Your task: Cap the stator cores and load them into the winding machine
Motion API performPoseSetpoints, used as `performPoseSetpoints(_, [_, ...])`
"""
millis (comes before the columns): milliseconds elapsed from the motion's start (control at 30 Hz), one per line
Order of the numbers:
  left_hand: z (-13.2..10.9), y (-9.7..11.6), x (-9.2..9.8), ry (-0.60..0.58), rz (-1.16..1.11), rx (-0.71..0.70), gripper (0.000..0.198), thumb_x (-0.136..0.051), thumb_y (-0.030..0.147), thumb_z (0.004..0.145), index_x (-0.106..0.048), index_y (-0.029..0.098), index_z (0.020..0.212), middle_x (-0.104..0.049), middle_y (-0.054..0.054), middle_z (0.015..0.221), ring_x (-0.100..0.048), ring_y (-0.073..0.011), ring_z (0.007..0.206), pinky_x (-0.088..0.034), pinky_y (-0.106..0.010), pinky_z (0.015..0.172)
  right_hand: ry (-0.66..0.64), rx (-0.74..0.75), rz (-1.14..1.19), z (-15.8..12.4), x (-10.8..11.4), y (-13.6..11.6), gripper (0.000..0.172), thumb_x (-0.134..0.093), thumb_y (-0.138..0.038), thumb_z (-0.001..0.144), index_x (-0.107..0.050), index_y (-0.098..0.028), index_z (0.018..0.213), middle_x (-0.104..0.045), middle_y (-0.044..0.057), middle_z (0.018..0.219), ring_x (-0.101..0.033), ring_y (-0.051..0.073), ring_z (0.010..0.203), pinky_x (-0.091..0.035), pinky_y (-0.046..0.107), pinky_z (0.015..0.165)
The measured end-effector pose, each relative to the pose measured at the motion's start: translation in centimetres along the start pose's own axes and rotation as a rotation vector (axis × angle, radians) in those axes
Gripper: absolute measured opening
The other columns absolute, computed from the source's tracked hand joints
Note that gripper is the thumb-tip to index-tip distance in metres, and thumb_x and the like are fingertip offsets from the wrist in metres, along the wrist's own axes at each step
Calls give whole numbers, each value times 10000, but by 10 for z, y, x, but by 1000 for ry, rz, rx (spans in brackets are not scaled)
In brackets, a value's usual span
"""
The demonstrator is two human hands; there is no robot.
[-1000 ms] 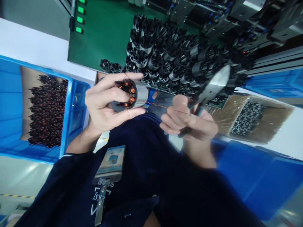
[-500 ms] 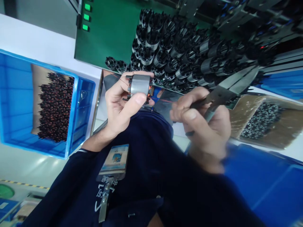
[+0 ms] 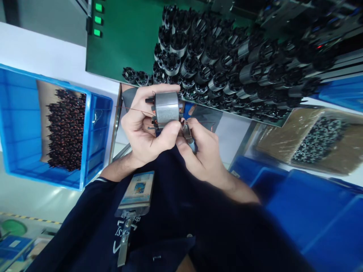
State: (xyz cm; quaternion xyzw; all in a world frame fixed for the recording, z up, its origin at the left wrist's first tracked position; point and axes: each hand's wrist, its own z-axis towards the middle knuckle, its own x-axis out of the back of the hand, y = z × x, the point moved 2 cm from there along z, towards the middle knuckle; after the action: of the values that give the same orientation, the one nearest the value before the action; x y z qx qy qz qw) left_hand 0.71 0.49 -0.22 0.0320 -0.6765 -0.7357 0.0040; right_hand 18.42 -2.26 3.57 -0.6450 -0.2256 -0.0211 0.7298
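Observation:
My left hand (image 3: 144,132) is closed around a motor stator (image 3: 166,109), a silver metal ring with black plastic ends. Its axis lies sideways, with the thumb along the lower edge and the fingers over the top. Thin copper-coloured wires stick out from the stator's left end across my fingers. Against its right end, my right hand (image 3: 205,156) grips a pair of pliers (image 3: 187,134). The metal head shows between thumb and forefinger, while most of the handles are hidden in the palm. Whether the jaws have a wire between them is too small to tell.
Many similar stators (image 3: 204,71) stand in rows on a green board (image 3: 121,41) ahead. At left, a blue crate (image 3: 86,143) holds a pile of dark wound parts (image 3: 66,130). A bagged carton of metal rings (image 3: 317,139) and blue bins (image 3: 306,211) are at right.
My right hand has brought the pliers from the right, where their jaws pointed up and away, in to the stator's right end. The stator stays in my left hand, nearly in place.

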Motion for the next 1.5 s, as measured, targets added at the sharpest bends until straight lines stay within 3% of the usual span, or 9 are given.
performPoseSetpoints(233, [6, 12, -5, 60, 23, -212, 466, -808, 674, 1126, -665, 264, 954, -842, -25, 1350, -859, -284, 1218, -749, -554, 1031, 0, 47, 69, 3, -3, -2, 143, -584, -149, 1125, -662, -262, 1086, -832, 31, 1077, -837, 209, 1011, -718, 360, 964])
performPoseSetpoints(433, [6, 1, -6, 85, 41, -152, 503, -831, 680, 1103, -658, 254, 900, -857, -57, 1340, -840, -319, 1283, -725, -608, 1063, 7, -31, 84, 5, -8, 10, 148, -611, -180, 1130, -739, -250, 1106, -792, -15, 960, -716, 137, 765, -627, 278, 813])
performPoseSetpoints(567, [-1, -27, 23, 234, -31, 5, 445, -825, 684, 1098, -732, 265, 983, -857, -25, 1273, -854, -225, 1018, -739, -436, 868, -2, -215, 34, 1, -4, 32, 183, -620, -267, 1124, -791, -240, 1065, -746, -15, 855, -668, 147, 713, -589, 292, 813])
performPoseSetpoints(700, [-2, -40, 135, 428, -10, 70, 413, -843, 685, 1057, -772, 304, 1200, -828, -11, 1134, -740, -140, 758, -663, -348, 735, -32, -478, -109, -17, 7, 72, 264, -656, -451, 1055, -817, -242, 1054, -753, 9, 822, -617, 184, 640, -531, 344, 717])
performPoseSetpoints(900, [40, -33, 360, 649, 784, 40, 744, -960, 860, 900, -583, 230, 1025, -627, 3, 1022, -632, -170, 996, -596, -468, 1126, -169, -611, -255, -24, 7, 104, 409, -604, -603, 967, -813, -253, 1001, -657, 14, 660, -590, 238, 568, -483, 379, 637])
performPoseSetpoints(1000, [72, -57, 418, 547, 1014, 273, 693, -964, 796, 921, -558, 235, 951, -603, 16, 960, -574, -154, 1085, -496, -418, 1185, -287, -532, -299, -10, -6, 93, 392, -596, -566, 984, -827, -252, 1032, -743, 47, 722, -663, 256, 603, -508, 381, 656])
performPoseSetpoints(1300, [75, -98, 414, 171, 1267, 622, 470, -591, 607, 1101, -479, 251, 815, -774, -161, 1186, -622, -340, 1272, -477, -531, 1208, -427, -445, -322, 8, -47, 68, 350, -609, -469, 1052, -807, -232, 1216, -877, 111, 992, -811, 275, 792, -624, 376, 792])
performPoseSetpoints(1367, [65, -100, 414, 140, 1249, 606, 489, -514, 623, 1137, -479, 249, 824, -791, -203, 1254, -643, -360, 1308, -478, -558, 1256, -440, -474, -332, 6, -51, 70, 524, -636, -440, 1026, -759, -184, 1467, -856, 100, 987, -813, 271, 803, -651, 381, 806])
performPoseSetpoints(1500, [38, -97, 411, 124, 1184, 501, 469, -491, 585, 1170, -724, 194, 1051, -813, -233, 1388, -684, -366, 1401, -483, -542, 1336, -579, -447, -220, 10, -59, 64, 1097, -730, -421, 996, -254, -178, 1954, -810, 152, 1346, -814, 258, 1023, -725, 420, 944])
